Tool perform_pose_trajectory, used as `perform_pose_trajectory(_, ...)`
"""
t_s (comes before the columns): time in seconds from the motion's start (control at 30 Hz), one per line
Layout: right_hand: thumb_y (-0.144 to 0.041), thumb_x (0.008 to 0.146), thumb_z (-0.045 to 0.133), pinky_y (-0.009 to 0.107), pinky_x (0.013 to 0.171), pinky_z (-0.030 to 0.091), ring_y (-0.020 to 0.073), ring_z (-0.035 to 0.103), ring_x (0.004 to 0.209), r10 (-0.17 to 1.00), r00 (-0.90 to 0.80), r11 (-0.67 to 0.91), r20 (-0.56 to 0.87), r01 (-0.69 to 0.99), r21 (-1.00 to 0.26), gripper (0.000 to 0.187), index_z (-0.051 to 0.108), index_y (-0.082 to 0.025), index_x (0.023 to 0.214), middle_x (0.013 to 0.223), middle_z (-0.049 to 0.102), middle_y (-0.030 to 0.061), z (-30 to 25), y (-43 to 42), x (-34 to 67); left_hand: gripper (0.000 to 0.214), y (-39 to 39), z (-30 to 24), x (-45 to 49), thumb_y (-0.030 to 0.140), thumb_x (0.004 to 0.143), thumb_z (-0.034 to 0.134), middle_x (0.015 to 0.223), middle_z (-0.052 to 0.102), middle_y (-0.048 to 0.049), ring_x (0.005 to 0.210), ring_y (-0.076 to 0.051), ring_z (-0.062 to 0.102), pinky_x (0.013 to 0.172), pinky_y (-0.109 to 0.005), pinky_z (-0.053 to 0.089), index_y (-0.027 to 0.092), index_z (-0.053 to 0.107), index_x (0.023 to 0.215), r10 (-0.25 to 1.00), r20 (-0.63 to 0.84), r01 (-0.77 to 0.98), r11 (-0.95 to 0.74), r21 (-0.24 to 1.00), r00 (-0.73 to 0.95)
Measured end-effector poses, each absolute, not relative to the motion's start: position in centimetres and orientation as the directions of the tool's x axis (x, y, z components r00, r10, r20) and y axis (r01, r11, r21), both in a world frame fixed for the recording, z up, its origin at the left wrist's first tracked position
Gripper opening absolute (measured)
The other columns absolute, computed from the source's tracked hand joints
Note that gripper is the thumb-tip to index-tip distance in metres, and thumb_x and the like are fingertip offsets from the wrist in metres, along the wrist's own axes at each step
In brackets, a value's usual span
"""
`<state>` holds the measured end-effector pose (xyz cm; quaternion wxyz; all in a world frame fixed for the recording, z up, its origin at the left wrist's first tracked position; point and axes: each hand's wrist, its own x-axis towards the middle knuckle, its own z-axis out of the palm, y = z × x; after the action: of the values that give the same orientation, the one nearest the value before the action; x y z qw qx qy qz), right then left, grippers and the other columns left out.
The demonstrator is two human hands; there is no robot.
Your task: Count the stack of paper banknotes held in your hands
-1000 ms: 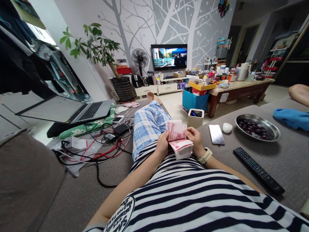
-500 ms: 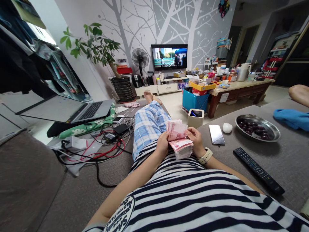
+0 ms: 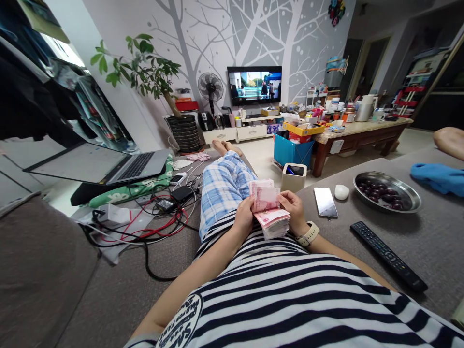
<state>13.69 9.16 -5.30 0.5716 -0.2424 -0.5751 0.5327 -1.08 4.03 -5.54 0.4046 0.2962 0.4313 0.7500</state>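
Note:
A thick stack of red-pink banknotes [image 3: 274, 223] rests over my striped shirt, bent so that its upper notes stand up and its lower part folds toward me. My left hand [image 3: 244, 216] is closed on the stack's left side, thumb on the front. At the right side, my right hand [image 3: 293, 209] pinches the edge of an upper banknote between thumb and fingers, with a pale watch [image 3: 308, 235] on that wrist. Fingers behind the notes are hidden.
Right on the sofa lie a phone [image 3: 325, 202], a white earbud case [image 3: 341, 192], a remote [image 3: 388, 256] and a metal bowl [image 3: 416, 199] of dark fruit. Left are tangled cables [image 3: 174, 217] and an open laptop [image 3: 105, 164]. Another person's bare limb [image 3: 449, 141] shows far right.
The upper banknote at my right fingers has swung slightly away from me and lies flatter against the notes behind. My feet have shifted a little left. Both hands stay nearly in place.

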Motion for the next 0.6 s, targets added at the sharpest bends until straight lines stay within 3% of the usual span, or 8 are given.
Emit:
perform_pose_trajectory(0.27, -0.071, 0.083, 0.066, 0.030, 0.053, 0.039, 0.0148, 0.046, 0.051, 0.889, -0.248, 0.275, 0.386, -0.384, -0.881, 0.050, 0.063, -0.023, 0.073, 0.054, 0.053, -0.0019, -5.51, 9.17, 13.51, 0.024, 3.61, -5.06, -0.83, 0.040, 0.066, 0.081, 0.077, 0.077, -0.0028, 0.073, -0.021, 0.069, 0.079, -0.036, 0.056, 0.020, 0.073, 0.074, 0.878, 0.091, -0.384, -0.296, 0.875, -0.470)
perform_pose_trajectory(0.6, -0.064, 0.073, 0.080, 0.028, 0.057, 0.040, 0.0137, 0.046, 0.060, 0.906, -0.172, 0.310, 0.388, -0.353, -0.882, 0.046, 0.059, -0.022, 0.074, 0.065, 0.056, -0.0028, -5.48, 9.52, 13.41, 0.038, 3.60, -5.74, -1.09, 0.041, 0.061, 0.087, 0.085, 0.079, -0.0067, 0.077, -0.025, 0.073, 0.084, -0.042, 0.057, 0.017, 0.075, 0.087, 0.924, 0.050, -0.411, -0.216, 0.886, -0.380)
